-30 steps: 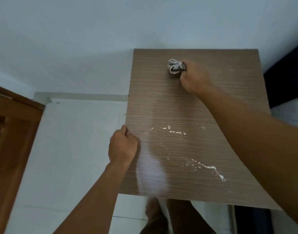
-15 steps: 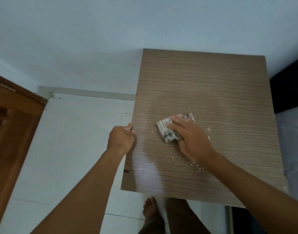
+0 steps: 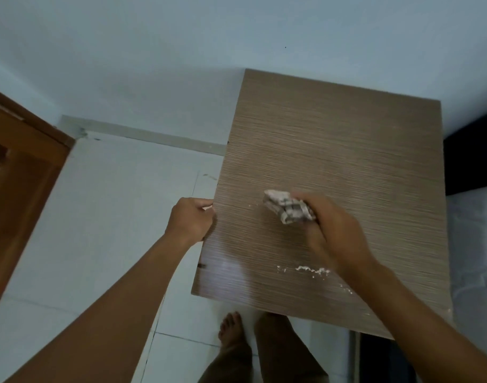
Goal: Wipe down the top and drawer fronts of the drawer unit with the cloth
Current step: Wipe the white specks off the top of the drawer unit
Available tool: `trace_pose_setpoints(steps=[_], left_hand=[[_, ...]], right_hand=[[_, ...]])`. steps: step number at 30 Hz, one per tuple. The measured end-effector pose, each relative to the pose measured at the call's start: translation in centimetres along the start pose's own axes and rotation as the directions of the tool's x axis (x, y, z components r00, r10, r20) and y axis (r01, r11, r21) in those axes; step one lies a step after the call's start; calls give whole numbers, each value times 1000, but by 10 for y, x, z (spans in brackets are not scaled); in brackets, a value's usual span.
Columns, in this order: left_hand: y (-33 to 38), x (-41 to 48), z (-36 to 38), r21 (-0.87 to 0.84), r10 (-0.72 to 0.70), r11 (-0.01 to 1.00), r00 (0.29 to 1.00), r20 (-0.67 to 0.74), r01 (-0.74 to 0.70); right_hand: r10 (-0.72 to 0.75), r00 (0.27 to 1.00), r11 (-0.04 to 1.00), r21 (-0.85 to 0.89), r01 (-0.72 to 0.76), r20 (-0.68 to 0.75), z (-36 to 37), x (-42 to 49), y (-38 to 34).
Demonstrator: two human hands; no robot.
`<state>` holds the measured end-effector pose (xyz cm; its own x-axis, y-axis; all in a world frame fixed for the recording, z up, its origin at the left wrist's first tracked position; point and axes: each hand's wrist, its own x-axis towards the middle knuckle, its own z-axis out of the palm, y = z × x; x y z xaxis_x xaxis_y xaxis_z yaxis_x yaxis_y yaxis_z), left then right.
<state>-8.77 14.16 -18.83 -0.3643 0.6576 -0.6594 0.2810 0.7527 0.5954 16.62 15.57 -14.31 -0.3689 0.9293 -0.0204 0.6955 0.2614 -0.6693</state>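
The drawer unit's brown wood-grain top (image 3: 347,150) fills the right half of the head view; its drawer fronts are hidden below. My right hand (image 3: 333,230) holds a bunched grey-white cloth (image 3: 287,207) against the middle of the top. My left hand (image 3: 191,219) is closed over the top's left edge. A streak of white crumbs (image 3: 311,270) lies on the top near its front edge, just left of my right wrist.
A pale wall (image 3: 181,51) runs behind the unit. White floor tiles (image 3: 112,230) lie to its left, with a brown wooden door (image 3: 18,172) at far left. My bare foot (image 3: 231,327) stands below the front edge. A dark and white bed (image 3: 474,217) adjoins the right side.
My right hand dragged the cloth from the far part of the top back to its middle. White crumbs now lie gathered near the front edge. My left hand stayed on the left edge.
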Motion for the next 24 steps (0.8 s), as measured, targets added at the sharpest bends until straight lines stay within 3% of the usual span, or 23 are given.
trace_pose_setpoints(steps=[4,7,11,15,19,24], left_hand=[[-7,-7,-6,-26,-67,997,996,58,68],[-8,-9,-11,-66,-88,993,991,98,95],[-5,-11,-14,-116,-101,986,986,132,117],[-2,-8,-17,-104,-114,986,976,183,134],[-4,-7,-19,-129,-123,980,973,197,150],[-4,-7,-18,-111,-116,984,977,180,137]], right_hand=[[-4,1000,992,-125,4,-5,-1,91,-17],[0,1000,992,-123,-2,-21,11,144,-18],[137,982,972,-208,-108,128,51,164,5],[-44,984,952,-291,93,171,75,145,9],[-240,921,912,-252,322,308,78,118,13],[-336,849,879,-189,439,407,75,58,18]])
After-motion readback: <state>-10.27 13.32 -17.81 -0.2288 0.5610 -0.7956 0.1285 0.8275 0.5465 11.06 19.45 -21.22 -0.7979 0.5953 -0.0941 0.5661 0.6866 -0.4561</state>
